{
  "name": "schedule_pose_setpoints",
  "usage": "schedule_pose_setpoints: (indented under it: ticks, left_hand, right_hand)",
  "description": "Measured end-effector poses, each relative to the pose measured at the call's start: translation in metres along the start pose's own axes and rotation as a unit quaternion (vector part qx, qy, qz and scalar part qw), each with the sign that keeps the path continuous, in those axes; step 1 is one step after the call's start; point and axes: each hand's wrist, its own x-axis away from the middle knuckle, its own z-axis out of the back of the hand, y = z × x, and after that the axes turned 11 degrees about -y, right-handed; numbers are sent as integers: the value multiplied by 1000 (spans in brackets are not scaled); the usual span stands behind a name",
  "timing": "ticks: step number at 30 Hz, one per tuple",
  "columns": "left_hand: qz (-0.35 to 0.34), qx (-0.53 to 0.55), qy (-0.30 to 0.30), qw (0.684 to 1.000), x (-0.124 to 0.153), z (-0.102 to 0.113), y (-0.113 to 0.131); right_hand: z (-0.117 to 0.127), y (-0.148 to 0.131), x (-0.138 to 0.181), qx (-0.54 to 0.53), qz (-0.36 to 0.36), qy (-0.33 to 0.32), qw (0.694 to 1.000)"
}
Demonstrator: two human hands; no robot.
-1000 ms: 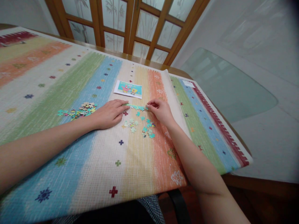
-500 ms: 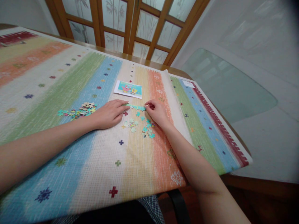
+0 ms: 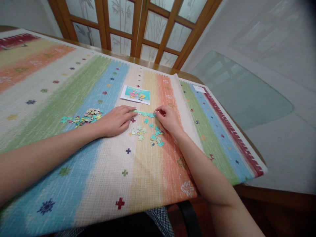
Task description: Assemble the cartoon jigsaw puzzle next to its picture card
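A row of joined turquoise jigsaw puzzle pieces (image 3: 146, 114) lies on the tablecloth between my hands. My left hand (image 3: 118, 120) rests flat, its outstretched fingertips on the row's left end. At the right end, my right hand (image 3: 167, 118) is closed in a pinch on a puzzle piece, mostly covered by the fingers. Loose turquoise pieces (image 3: 157, 136) and a group of pale green pieces (image 3: 139, 131) are scattered just below the row. Above it lies a picture card (image 3: 136, 95) with cartoon figures on a turquoise background.
A heap of mixed puzzle pieces (image 3: 90, 117) sits left of my left hand, near the forearm. The striped tablecloth (image 3: 106, 177) covers the table, whose right edge slopes down towards me. A small white paper (image 3: 199, 89) lies at the far right.
My right hand has shifted slightly to the right along the row's end. My left hand has stayed in place, and the loose pieces look unmoved.
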Motion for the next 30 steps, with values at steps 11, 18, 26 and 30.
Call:
schedule_pose_setpoints:
  ticks: [11, 18, 26, 30]
  left_hand:
    - [-3, -15, -4, 1000, 0, -1, -1]
    - [4, -19, -8, 1000, 0, -1, 0]
    - [41, -45, -16, 998, 0, 3, 5]
    - [60, -57, -10, 997, 2, 3, 8]
  right_hand:
    - [13, 11, 3, 48, 26, -65, 996]
    - [6, 11, 2, 69, 35, -51, 996]
    - [-1, 6, 4, 87, 51, -36, 994]
    - [-2, 0, 3, 99, 51, -40, 993]
